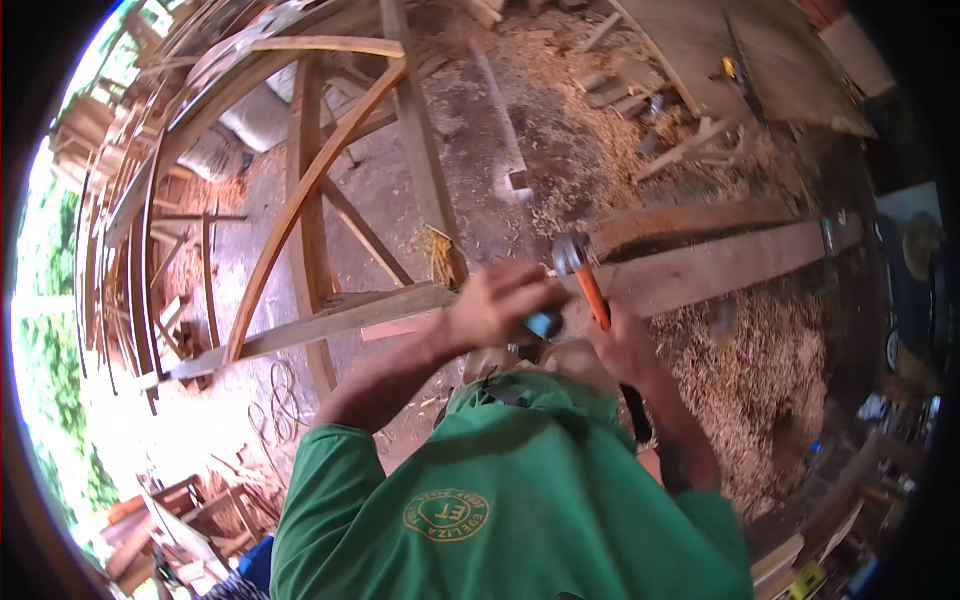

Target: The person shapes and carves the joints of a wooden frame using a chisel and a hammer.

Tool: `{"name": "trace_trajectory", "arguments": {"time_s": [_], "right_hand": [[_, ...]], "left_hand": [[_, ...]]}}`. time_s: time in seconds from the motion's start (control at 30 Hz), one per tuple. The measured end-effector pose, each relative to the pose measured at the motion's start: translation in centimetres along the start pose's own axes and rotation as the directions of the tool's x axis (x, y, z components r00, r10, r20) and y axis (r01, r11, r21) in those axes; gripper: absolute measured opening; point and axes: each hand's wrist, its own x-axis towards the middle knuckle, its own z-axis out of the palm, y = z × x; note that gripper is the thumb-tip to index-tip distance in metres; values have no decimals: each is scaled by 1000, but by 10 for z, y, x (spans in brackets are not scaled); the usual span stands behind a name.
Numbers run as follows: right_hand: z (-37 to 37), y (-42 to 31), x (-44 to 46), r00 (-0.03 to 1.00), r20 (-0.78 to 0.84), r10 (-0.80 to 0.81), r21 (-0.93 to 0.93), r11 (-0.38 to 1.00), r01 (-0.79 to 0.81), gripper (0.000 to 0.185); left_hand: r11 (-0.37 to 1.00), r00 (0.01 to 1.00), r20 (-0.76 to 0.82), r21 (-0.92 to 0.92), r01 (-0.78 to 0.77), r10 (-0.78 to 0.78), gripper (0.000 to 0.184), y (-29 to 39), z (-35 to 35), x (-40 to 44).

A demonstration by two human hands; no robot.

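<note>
My right hand (622, 345) is closed around the orange handle of a hammer (592, 290). The hammer's grey metal head (570, 253) points up and away from me, just right of my left hand. My left hand (508, 303) has its fingers curled round a blue-handled tool (543, 325); its working end is hidden, so its kind does not show. Both hands are close together in front of my chest. Beyond the left hand, a wooden beam (370, 312) of a frame ends near my wrist.
A curved timber frame (310, 190) stands at the left. Long planks (730, 262) lie to the right beside a heap of wood shavings (760, 360). A sheet of plywood (750, 50) with a yellow-handled saw (735, 70) is at the far right. A cable (280, 405) coils on the floor.
</note>
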Motion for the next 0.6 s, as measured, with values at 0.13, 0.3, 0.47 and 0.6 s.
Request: {"name": "trace_trajectory", "arguments": {"time_s": [0.13, 0.3, 0.47, 0.6], "right_hand": [[7, 15, -25, 980, 44, 193, 88, 977, -196, 29], [23, 56, -43, 943, 47, 329, 198, 922, -332, 23], [42, 108, -59, 884, -35, 466, 369, 828, -422, 18], [19, 98, -58, 810, 14, 586, 513, 691, -509, 16]], "left_hand": [[967, 992, 24, 226, 115, -123, 43, 7, 54, -21], [900, 925, 90, 283, 331, -368, 59, 18, 76, -12], [903, 890, 201, 232, 362, -408, 28, 9, 65, -6], [917, 860, 323, 194, 350, -396, 32, -3, 64, 0]]}}
